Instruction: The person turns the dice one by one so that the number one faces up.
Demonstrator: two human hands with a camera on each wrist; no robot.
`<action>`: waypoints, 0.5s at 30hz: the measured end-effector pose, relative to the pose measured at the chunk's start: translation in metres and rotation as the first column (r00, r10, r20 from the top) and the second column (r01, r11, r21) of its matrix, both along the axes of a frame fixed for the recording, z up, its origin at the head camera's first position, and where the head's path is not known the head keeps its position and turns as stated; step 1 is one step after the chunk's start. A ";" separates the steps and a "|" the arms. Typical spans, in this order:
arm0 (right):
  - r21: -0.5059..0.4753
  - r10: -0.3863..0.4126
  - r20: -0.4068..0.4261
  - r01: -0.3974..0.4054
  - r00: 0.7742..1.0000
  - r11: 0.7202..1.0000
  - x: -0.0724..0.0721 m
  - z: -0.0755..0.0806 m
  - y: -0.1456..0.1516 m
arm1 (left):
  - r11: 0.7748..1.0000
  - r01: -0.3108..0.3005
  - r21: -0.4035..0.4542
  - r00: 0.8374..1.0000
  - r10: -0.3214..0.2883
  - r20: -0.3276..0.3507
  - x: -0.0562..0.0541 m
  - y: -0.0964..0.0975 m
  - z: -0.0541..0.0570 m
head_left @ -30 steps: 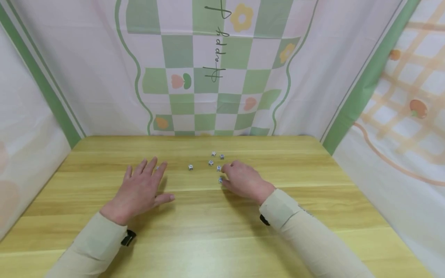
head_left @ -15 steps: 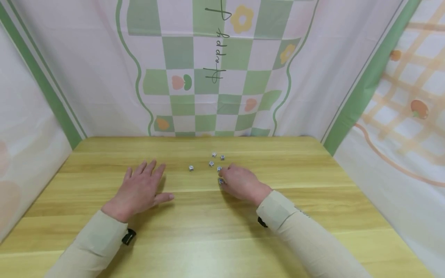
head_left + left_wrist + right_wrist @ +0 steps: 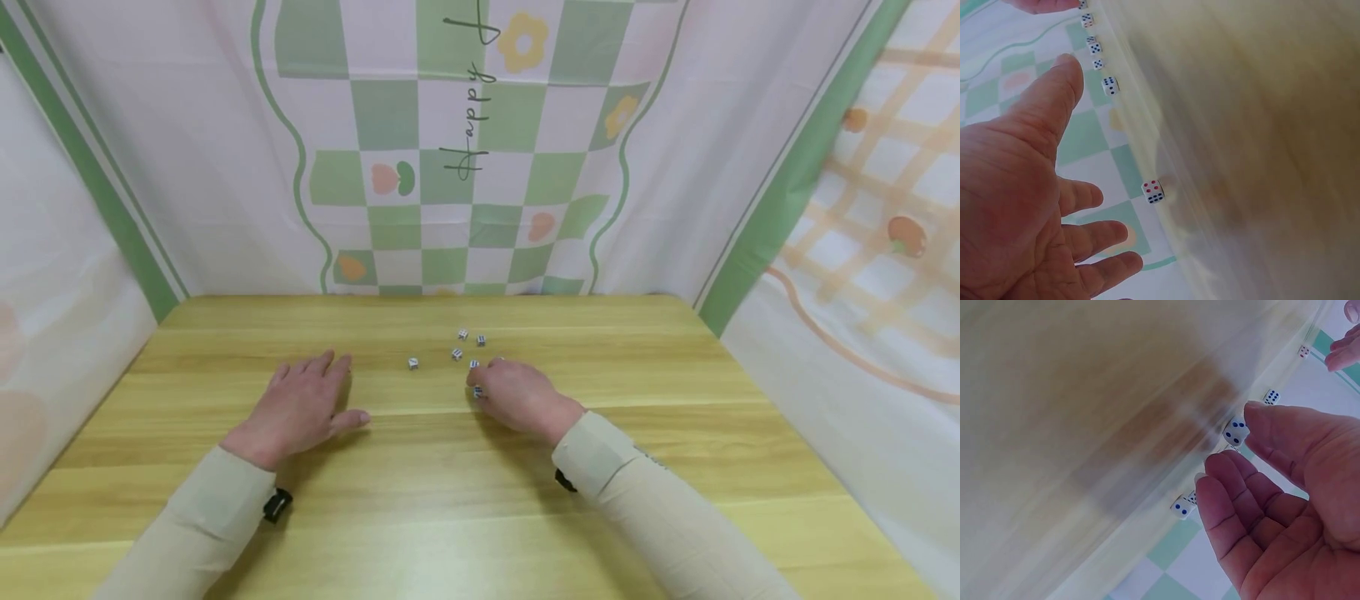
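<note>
My right hand (image 3: 521, 398) is low over the table, its thumb and forefinger tips on either side of a white die (image 3: 1235, 432) with blue pips. The other fingers curl loosely beside it. Just beyond the forefinger lies another die (image 3: 474, 364), partly covered. My left hand (image 3: 300, 408) hovers palm down at the left, fingers spread and holding nothing. Near its fingertips sits a die (image 3: 1153, 192) with red pips on top and blue ones on its side, almost hidden in the head view.
Between the hands lies a single die (image 3: 413, 363). Farther back are more dice (image 3: 457, 354), loosely grouped on the wooden table (image 3: 390, 508). A patterned curtain (image 3: 442, 225) hangs behind the table's far edge.
The right forefinger has reached a little farther left around the near die, and a die edge now shows behind that hand. The left fingers have drawn back slightly, covering their die.
</note>
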State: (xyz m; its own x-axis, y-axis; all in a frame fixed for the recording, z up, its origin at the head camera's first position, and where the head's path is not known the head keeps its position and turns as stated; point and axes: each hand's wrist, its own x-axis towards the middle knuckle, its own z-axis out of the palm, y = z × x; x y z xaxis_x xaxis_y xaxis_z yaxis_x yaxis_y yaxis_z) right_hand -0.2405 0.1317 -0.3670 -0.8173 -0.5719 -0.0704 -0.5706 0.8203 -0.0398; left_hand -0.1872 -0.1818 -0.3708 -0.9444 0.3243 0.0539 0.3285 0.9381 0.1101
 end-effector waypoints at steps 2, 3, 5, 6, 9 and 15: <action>0.007 0.004 -0.006 -0.004 1.000 1.000 0.000 -0.001 0.000 | 1.000 0.004 -0.002 1.000 -0.004 0.006 -0.002 -0.001 0.000; 0.010 0.005 -0.008 -0.005 1.000 1.000 0.000 -0.001 0.000 | 1.000 0.006 -0.003 1.000 -0.006 0.009 -0.003 -0.001 -0.001; 0.012 0.006 -0.010 -0.006 1.000 1.000 0.001 -0.001 0.000 | 1.000 0.013 -0.007 1.000 -0.013 0.013 -0.005 -0.002 -0.002; 0.015 0.006 -0.012 -0.005 1.000 1.000 0.001 -0.001 0.000 | 1.000 0.018 -0.010 1.000 -0.018 0.014 -0.006 -0.002 -0.003; 0.012 0.004 -0.011 -0.004 1.000 1.000 0.001 -0.001 0.000 | 1.000 0.026 -0.013 0.999 -0.026 0.019 -0.009 -0.003 -0.004; -0.001 0.013 -0.019 -0.013 1.000 1.000 0.000 -0.002 0.000 | 1.000 0.022 0.007 0.999 -0.023 0.033 -0.012 -0.006 -0.005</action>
